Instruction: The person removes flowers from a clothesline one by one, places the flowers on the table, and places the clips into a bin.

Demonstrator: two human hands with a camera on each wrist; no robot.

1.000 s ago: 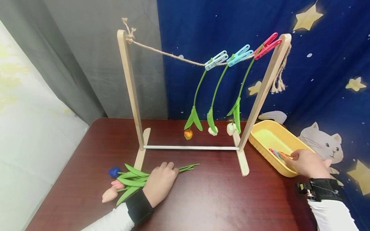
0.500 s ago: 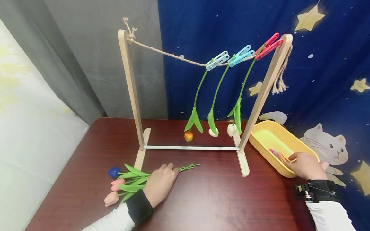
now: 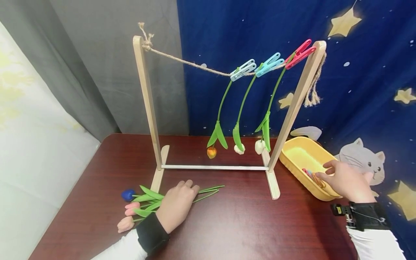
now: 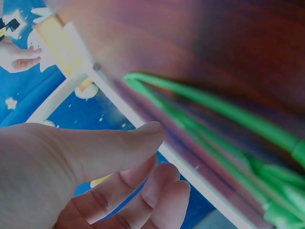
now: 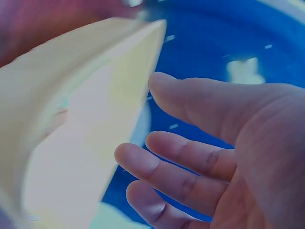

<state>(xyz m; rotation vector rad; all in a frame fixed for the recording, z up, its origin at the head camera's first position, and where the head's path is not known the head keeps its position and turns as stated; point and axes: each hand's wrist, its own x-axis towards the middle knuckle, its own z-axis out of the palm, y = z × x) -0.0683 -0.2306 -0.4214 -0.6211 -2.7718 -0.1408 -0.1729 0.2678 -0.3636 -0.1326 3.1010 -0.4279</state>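
In the head view my left hand [image 3: 177, 206] lies over the leaves and stems of several artificial tulips: a blue tulip [image 3: 128, 195], a pink tulip [image 3: 132, 208] and a peach tulip [image 3: 125, 224] show left of it. Its thumb and fingers are loosely bent, and the left wrist view shows the green stems [image 4: 224, 112] just past them, with nothing between. My right hand [image 3: 352, 181] hovers over the yellow basket [image 3: 289, 161], fingers spread. Clothespins [image 3: 313, 176] lie inside below the fingertips. The right wrist view shows that hand [image 5: 190, 143] holding nothing.
A wooden frame [image 3: 147, 104] stands behind the hands, with a rope [image 3: 188, 63] strung across its top. Three tulips hang head down from a white clothespin [image 3: 243, 70], a blue clothespin [image 3: 269, 65] and a red clothespin [image 3: 299, 55] near the right post [image 3: 297, 104].
My right hand has lifted slightly off the clothespins and its fingers have spread. My left hand has slid a little left, and one stem now lies apart from the others.
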